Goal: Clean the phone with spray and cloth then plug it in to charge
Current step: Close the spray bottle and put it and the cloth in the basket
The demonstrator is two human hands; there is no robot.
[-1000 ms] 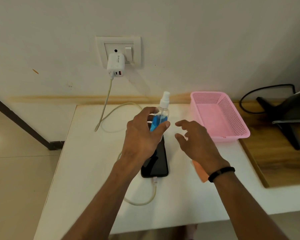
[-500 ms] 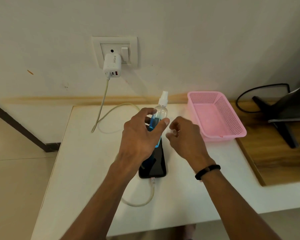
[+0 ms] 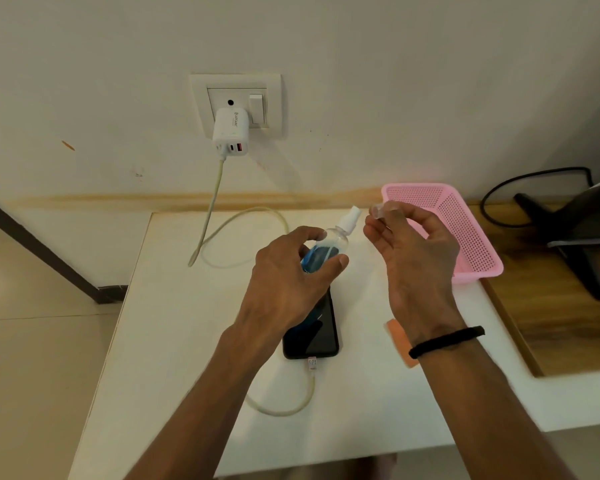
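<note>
Lifting clear cap (image 3: pixel 378 210) off spray bottle (image 3: pixel 329 244), nozzle now bare

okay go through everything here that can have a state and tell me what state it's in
Spray bottle: uncapped, gripped by left hand.
Clear cap: off, pinched by right hand.
Phone: screen dark, cable at its port.
Charger: plugged into wall socket.
Pink basket: looks empty.
Orange cloth: lying on table.

A home room — wall socket (image 3: pixel 236 103) with charger (image 3: pixel 230 133), white table (image 3: pixel 174 306), pink basket (image 3: pixel 465 230).
</note>
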